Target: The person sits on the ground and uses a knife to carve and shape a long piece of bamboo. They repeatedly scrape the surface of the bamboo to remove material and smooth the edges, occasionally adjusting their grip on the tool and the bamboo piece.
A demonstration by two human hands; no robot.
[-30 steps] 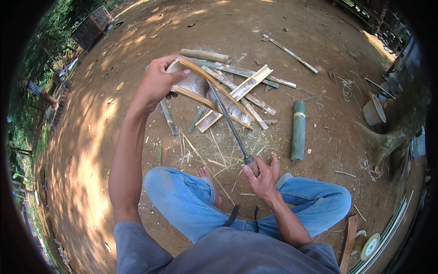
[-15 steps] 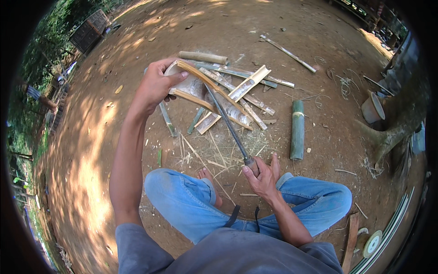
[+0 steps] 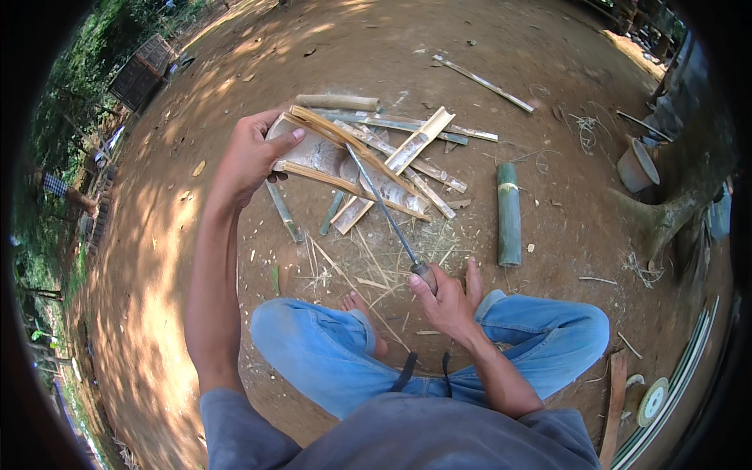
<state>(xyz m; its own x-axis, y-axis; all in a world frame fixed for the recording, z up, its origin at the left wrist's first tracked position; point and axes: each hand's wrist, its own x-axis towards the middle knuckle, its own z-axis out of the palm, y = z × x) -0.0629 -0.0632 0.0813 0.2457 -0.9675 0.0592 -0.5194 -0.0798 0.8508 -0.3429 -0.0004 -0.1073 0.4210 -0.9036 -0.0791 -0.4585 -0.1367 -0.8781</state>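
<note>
Far left: a dark woven crate [image 3: 141, 72] stands at the edge of the bare dirt yard, with green growth behind it.
Left hand [image 3: 252, 155]: raised out in front, fingers and thumb clamped on the near end of a split bamboo piece [image 3: 345, 168], holding it up at a slant.
Split bamboo piece: a pale, half-opened length with its hollow inner face showing; two long edges run away from the hand toward the right, already parted from each other.
Long blade [image 3: 382, 207]: a thin dark knife lying across the bamboo, its tip deep in the split and its handle running down toward the lap.
Right hand [image 3: 445, 298]: low, just above the knees, fingers closed tightly round the wooden handle of the blade.
Ground below: thin slivers and shavings [image 3: 368, 262] are scattered in front of the bare feet and blue-trousered legs.
Ground beyond: several flat split slats [image 3: 427, 137] lie in a loose pile.
Right: a whole green bamboo section [image 3: 508, 213] lies uncut, well apart from the hands; farther right a grey bucket [image 3: 636, 164] stands by a tree root.
Progress: judging by the pile, several pieces are already split; the held one looks partly opened, and the green section remains untouched.
</note>
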